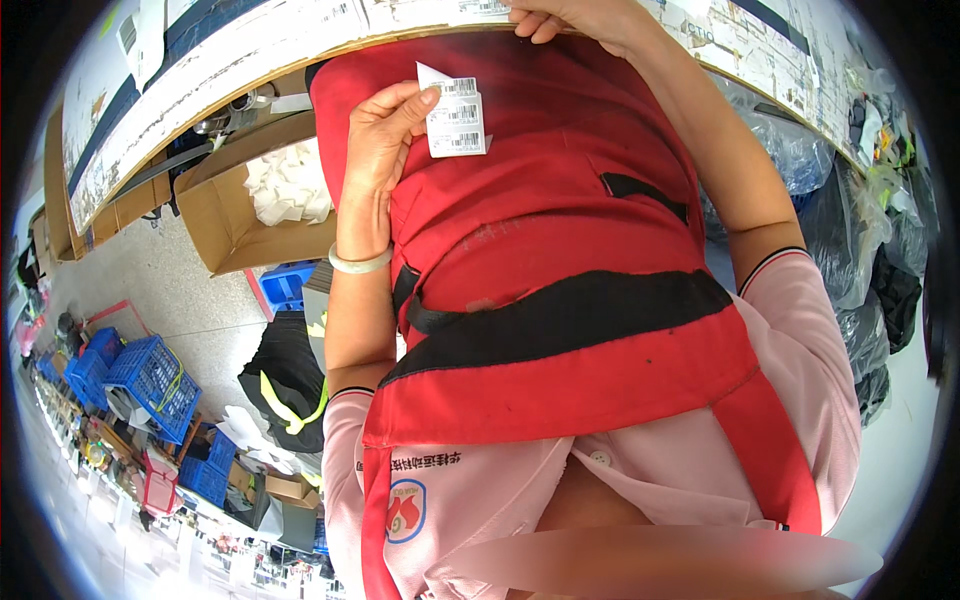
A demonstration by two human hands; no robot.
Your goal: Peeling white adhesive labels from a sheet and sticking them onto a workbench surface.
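Observation:
My left hand [385, 130] pinches a short strip of white barcode labels [457, 125] between thumb and fingers, in front of the red apron [540, 200]. One corner of the strip's backing curls up at the top. At the worktable's edge, my right hand [580, 20] lies with its fingers bent inward. The upper frame edge cuts part of it off, so whatever it may hold is hidden. White printed labels or paper [480, 8] lie on the table beside its fingertips.
The worn white worktable [250, 75] curves across the top. Beneath its left side stands a cardboard box [225, 215] with crumpled white pieces [288, 185]. Blue plastic crates [155, 385] and a black bag [285, 370] are on the left; plastic-wrapped bundles [845, 235] fill the right.

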